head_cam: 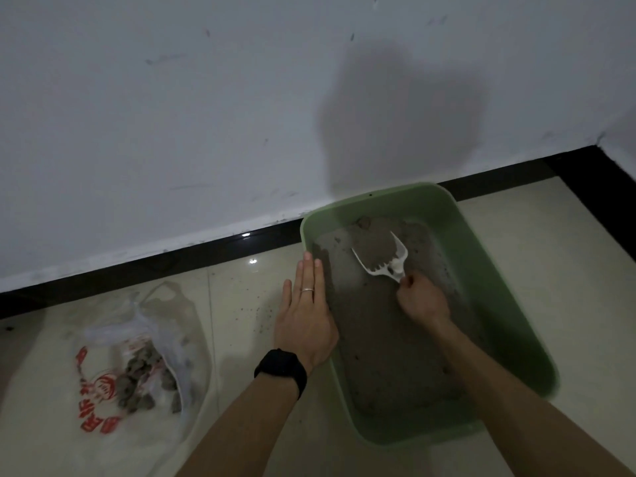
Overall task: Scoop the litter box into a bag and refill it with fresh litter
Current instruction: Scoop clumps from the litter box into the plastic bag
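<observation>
Two bare forearms reach up from the bottom edge toward the green litter box (pixel 500 287), which sits on the pale tiled floor (pixel 568 270) with its far end close to the black baseboard (pixel 206 250) and the white wall (pixel 172 115).

Lying flat on the box's left rim is the left hand (pixel 304 325). Its fingers are straight and together, pointing toward the far end, and they clasp nothing. A ring (pixel 307 289) shows on one finger and a black watch (pixel 281 370) wraps the wrist just outside the box.

Inside the box, near its middle, the right hand (pixel 421 301) is curled tightly around the handle of the white scoop (pixel 382 258). The scoop's blade points toward the far end of the box and carries a heap of grey-brown litter (pixel 371 339). More of the same litter covers the box's bottom, piled a little higher at the far end.

Left of the box, well apart from it, a clear plastic bag (pixel 103 342) with red print lies open on the floor. Dark clumps (pixel 144 376) rest inside it. Small dark specks dot the tile between the bag and the box's left wall.
</observation>
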Motion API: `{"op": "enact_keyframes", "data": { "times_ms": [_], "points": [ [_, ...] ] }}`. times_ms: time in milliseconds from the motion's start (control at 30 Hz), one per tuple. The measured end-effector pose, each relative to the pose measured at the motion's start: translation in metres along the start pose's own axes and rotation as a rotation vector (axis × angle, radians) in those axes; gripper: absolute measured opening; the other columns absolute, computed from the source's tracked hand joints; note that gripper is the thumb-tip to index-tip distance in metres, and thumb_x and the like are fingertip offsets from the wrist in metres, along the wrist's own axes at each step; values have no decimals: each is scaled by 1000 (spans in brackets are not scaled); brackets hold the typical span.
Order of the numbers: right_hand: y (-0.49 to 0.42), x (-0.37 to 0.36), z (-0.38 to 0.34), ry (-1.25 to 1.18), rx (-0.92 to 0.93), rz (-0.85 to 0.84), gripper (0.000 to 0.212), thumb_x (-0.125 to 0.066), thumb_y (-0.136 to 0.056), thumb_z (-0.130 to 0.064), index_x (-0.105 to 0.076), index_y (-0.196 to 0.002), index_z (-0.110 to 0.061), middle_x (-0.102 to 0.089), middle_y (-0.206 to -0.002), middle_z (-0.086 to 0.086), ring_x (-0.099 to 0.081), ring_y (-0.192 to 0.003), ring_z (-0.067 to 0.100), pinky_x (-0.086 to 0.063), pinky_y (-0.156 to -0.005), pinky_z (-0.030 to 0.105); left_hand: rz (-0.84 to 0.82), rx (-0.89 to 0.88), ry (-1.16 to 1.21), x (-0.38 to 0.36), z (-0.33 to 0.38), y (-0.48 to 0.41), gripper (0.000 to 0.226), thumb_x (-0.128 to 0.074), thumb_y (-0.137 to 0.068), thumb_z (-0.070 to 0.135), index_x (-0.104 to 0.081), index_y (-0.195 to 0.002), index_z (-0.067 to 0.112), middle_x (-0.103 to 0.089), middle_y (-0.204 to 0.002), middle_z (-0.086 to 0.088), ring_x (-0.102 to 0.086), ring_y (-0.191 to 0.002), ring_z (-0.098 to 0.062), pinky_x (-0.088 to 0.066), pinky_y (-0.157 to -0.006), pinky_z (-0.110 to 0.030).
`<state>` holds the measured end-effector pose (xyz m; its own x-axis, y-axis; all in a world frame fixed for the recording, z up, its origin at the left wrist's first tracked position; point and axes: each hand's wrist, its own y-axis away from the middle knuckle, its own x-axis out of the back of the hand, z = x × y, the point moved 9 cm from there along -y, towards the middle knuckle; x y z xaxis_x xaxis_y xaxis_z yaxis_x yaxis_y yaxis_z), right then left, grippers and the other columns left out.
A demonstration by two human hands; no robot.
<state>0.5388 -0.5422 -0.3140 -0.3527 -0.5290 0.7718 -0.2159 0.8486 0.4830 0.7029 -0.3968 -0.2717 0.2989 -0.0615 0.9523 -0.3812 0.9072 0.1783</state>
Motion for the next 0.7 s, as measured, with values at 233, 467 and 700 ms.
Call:
{"op": "enact_keyframes", "data": {
  "times_ms": [233, 467, 700],
  "points": [
    [9, 18, -13, 174, 296, 140, 25, -35, -104, -36, -52, -106, -18, -63, -91, 10, -56, -73, 24, -47, -63, 35, 18, 12, 9, 0, 0, -1, 75, -8, -84, 23, 23, -150, 7, 33, -156, -10, 21, -148, -24, 6, -122, -42],
    [-6, 22, -23, 271, 253, -14, 26, -39, -101, -34, -60, -105, -19, -60, -81, 4, -57, -71, 18, -49, -65, 32, 26, 24, 22, 2, 1, 0, 72, 3, -86, 35, 27, -149, 8, 35, -155, -9, 25, -146, -21, 10, -120, -41],
    [-17, 23, -49, 360, 232, -135, 26, -47, -94, -33, -63, -104, -16, -64, -93, 9, -60, -83, 26, -47, -73, 31, 52, 24, 35, 3, 2, 0, 79, -33, -97, 19, 24, -151, 8, 32, -157, -9, 24, -147, -21, 11, -119, -38]
  ]
}}
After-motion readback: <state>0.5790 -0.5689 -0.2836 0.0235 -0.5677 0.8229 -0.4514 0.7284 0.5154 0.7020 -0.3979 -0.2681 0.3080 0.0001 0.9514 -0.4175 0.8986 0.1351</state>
